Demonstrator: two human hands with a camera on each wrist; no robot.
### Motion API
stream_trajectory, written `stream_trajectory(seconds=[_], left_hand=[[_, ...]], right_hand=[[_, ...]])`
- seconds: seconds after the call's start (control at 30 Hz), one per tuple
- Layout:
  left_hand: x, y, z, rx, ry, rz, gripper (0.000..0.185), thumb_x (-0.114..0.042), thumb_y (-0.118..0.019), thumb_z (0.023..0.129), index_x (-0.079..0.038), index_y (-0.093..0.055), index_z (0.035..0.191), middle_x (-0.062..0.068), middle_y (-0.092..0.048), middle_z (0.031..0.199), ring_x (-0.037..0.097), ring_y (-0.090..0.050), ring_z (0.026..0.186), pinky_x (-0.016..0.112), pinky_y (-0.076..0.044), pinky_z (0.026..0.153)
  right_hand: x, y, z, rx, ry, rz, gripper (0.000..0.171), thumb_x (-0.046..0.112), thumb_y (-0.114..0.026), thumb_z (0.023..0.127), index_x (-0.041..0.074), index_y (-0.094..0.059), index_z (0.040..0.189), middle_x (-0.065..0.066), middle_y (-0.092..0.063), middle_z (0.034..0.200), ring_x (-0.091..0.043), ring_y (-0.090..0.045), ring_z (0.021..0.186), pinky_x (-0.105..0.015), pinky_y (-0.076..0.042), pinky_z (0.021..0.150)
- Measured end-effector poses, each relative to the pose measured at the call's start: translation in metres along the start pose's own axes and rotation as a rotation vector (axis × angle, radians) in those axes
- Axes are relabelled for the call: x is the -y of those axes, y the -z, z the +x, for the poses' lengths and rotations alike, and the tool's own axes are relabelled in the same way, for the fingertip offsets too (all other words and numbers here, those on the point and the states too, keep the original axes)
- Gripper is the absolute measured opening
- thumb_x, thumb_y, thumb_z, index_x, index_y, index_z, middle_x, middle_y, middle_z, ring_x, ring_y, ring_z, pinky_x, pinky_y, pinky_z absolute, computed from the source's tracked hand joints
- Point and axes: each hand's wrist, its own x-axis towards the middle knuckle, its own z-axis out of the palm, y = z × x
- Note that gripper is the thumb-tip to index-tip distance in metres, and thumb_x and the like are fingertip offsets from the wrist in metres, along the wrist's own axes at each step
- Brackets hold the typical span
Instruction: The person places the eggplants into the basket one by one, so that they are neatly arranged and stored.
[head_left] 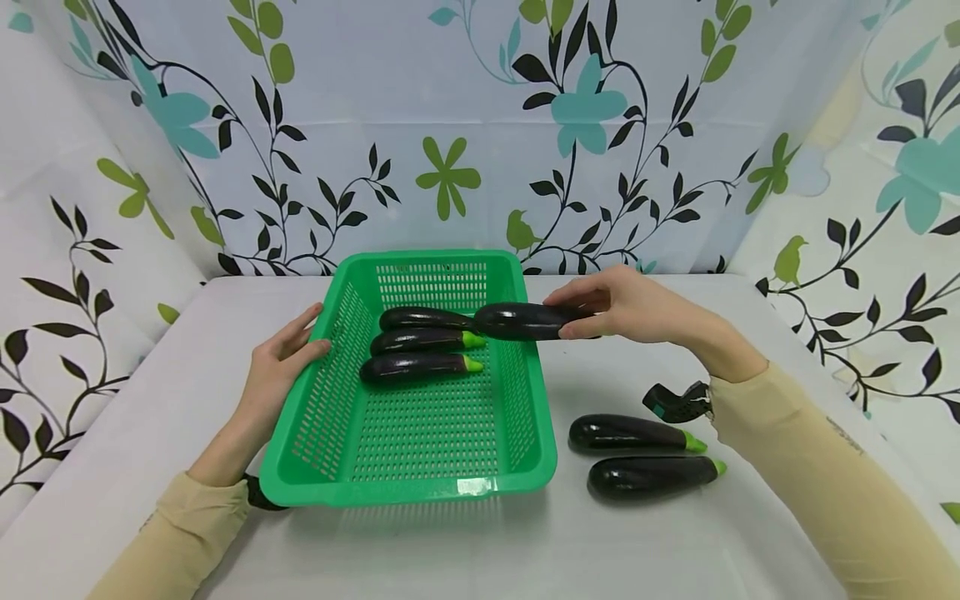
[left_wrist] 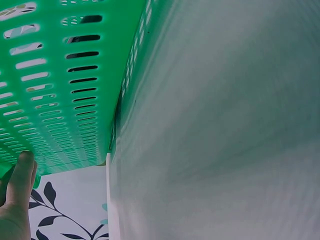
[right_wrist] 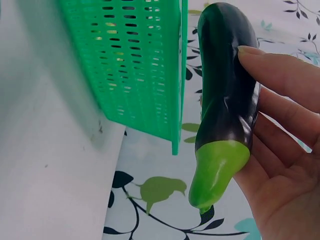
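Observation:
My right hand (head_left: 626, 308) grips a glossy dark eggplant (head_left: 517, 321) over the right rim of a green plastic basket (head_left: 427, 492). The right wrist view shows the thumb and fingers round that eggplant (right_wrist: 225, 85), its bright green stem end pointing down there. Inside the basket three eggplants (head_left: 420, 367) lie side by side toward the back. My left hand (head_left: 281, 367) holds the basket's left rim, thumb over the edge and fingers along the outside. In the left wrist view the fingers (left_wrist: 21, 180) show against the slotted basket wall (left_wrist: 75, 125).
Two more eggplants (head_left: 637, 433) lie on the white table (head_left: 622, 550) to the right of the basket, stems pointing right. A leaf-patterned curtain (head_left: 465, 92) hangs behind the table and at both sides. A black wrist strap (head_left: 678, 404) hangs below the right wrist.

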Motion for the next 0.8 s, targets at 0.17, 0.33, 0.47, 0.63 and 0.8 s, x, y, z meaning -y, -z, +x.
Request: stream_trajectory(seconds=[0.17,0.33,0.47,0.63,0.8], left_hand=[[-0.001,-0.001,0.0,-0.006,-0.003,0.02,0.062,-0.022,-0.064,0.1,-0.017,-0.038,0.156,-0.016,-0.063,0.13,-0.001,-0.069,0.095,0.018,-0.058,0.073],[0.0,-0.001,0.0,-0.005,0.003,0.013,0.061,-0.022,-0.064,0.099,-0.019,-0.039,0.155,-0.016,-0.063,0.13,-0.001,-0.07,0.094,0.019,-0.059,0.073],[0.0,-0.001,0.001,-0.004,0.003,0.004,0.062,-0.022,-0.064,0.099,-0.018,-0.039,0.155,-0.016,-0.064,0.13,0.0,-0.07,0.094,0.019,-0.059,0.073],[0.0,-0.002,0.0,-0.005,-0.001,0.017,0.062,-0.022,-0.064,0.1,-0.016,-0.038,0.156,-0.014,-0.063,0.131,-0.001,-0.07,0.093,0.019,-0.059,0.073],[0.0,-0.001,0.0,-0.003,-0.002,0.027,0.062,-0.022,-0.063,0.1,-0.016,-0.037,0.156,-0.009,-0.062,0.136,-0.001,-0.07,0.094,0.019,-0.059,0.073]], right_hand=[[0.013,-0.004,0.013,0.016,0.018,0.018,0.038,0.018,-0.079,0.088,0.013,-0.071,0.125,-0.003,-0.073,0.11,-0.019,-0.07,0.092,-0.034,-0.059,0.078],[0.029,-0.012,0.032,0.041,0.068,0.025,0.04,0.017,-0.079,0.088,0.01,-0.07,0.126,-0.004,-0.072,0.116,-0.017,-0.07,0.1,-0.033,-0.059,0.082],[0.04,-0.02,0.047,0.061,0.102,0.018,0.039,0.015,-0.078,0.088,0.009,-0.07,0.126,-0.004,-0.07,0.119,-0.015,-0.07,0.104,-0.032,-0.058,0.088],[0.049,-0.03,0.062,0.086,0.168,0.029,0.04,0.013,-0.076,0.089,0.005,-0.068,0.127,-0.007,-0.07,0.121,-0.016,-0.07,0.106,-0.032,-0.057,0.091],[0.058,-0.037,0.072,0.107,0.171,0.049,0.039,0.012,-0.075,0.09,0.004,-0.068,0.127,-0.009,-0.071,0.12,-0.016,-0.07,0.105,-0.032,-0.057,0.089]])
